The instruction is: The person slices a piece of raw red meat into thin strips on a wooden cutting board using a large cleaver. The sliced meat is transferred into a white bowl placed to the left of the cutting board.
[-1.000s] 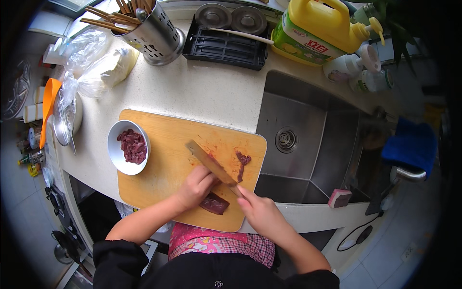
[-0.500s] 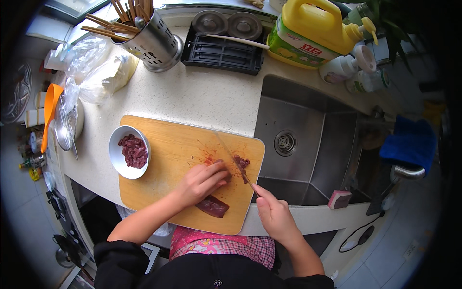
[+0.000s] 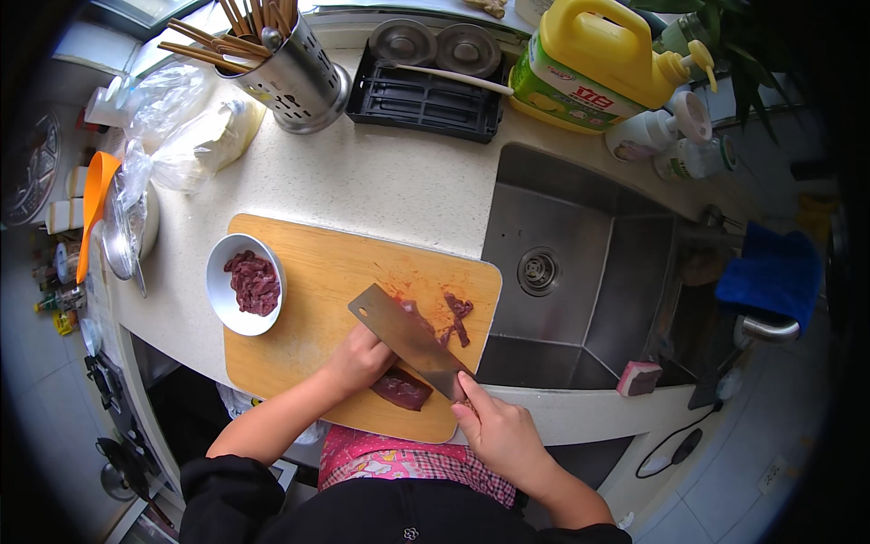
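Note:
My right hand (image 3: 497, 423) is closed round the handle of a cleaver (image 3: 408, 340), whose broad blade lies slantwise over the wooden cutting board (image 3: 299, 363), its face turned up. Against the blade's left side is my left hand (image 3: 361, 356); the blade hides most of its fingers, so their grip does not show. A piece of dark red meat (image 3: 401, 390) lies just below the blade, close to my left hand. Cut meat strips (image 3: 459, 313) lie to the right of the blade, and more meat shows partly above it. Red smears mark the board there.
A white bowl of sliced meat (image 3: 216, 295) sits on the board's left edge. The steel sink (image 3: 562, 317) borders the board on the right, with a sponge (image 3: 639, 378) at its front corner. Behind stand a chopstick holder (image 3: 304, 91), a black rack (image 3: 421, 113) and a yellow jug (image 3: 598, 54).
The cleaver has swung left and turned from edge-on to flat, now covering my left fingers. My right hand moved left and slightly down. The cut strips have spread apart on the board.

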The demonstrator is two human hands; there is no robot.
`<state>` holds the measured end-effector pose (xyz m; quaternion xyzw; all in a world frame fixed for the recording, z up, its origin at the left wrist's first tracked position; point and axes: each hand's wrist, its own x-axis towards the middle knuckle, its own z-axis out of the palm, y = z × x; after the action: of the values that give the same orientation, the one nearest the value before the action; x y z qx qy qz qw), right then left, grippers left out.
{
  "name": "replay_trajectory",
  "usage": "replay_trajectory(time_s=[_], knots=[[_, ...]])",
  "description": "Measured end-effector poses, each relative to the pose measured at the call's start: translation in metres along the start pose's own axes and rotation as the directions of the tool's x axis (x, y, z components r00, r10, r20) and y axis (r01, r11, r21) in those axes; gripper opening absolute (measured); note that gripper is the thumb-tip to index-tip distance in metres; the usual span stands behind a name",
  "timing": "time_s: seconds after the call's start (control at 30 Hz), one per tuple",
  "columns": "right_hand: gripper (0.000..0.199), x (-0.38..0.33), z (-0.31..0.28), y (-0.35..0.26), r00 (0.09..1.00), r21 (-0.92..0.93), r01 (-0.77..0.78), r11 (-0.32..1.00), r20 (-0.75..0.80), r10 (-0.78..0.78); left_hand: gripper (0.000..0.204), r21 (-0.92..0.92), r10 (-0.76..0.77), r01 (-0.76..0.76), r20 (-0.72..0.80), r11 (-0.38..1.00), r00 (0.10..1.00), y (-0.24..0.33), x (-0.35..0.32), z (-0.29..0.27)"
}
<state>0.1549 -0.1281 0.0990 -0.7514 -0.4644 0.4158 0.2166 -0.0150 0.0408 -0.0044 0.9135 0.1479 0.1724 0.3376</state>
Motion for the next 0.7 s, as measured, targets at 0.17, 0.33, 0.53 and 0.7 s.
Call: replay_trajectory(time_s=[0.17,0.33,0.53,0.7], knots=[[0.044,-0.001,0.004,-0.004,1.000,-0.062,-0.027,0.998,-0.017,0.026,0.037,-0.048,-0.036,0.036,-0.004,0.998,0.999,0.000,0.001,0.003],[0.043,0.036,0.014,-0.008,0.999,-0.014,0.030,0.999,-0.042,-0.030,0.036,-0.072,-0.047,0.047,0.009,0.996,0.999,0.000,0.000,0.008],[0.041,0.048,0.015,-0.010,1.000,0.009,0.018,1.000,-0.016,-0.017,0.034,-0.064,-0.075,0.074,-0.012,0.995,0.997,0.003,0.001,0.010],[0.040,0.002,0.006,0.010,0.999,0.117,-0.031,0.993,-0.034,0.035,0.033,-0.071,-0.076,0.074,-0.023,0.995,0.997,0.005,0.005,0.009]])
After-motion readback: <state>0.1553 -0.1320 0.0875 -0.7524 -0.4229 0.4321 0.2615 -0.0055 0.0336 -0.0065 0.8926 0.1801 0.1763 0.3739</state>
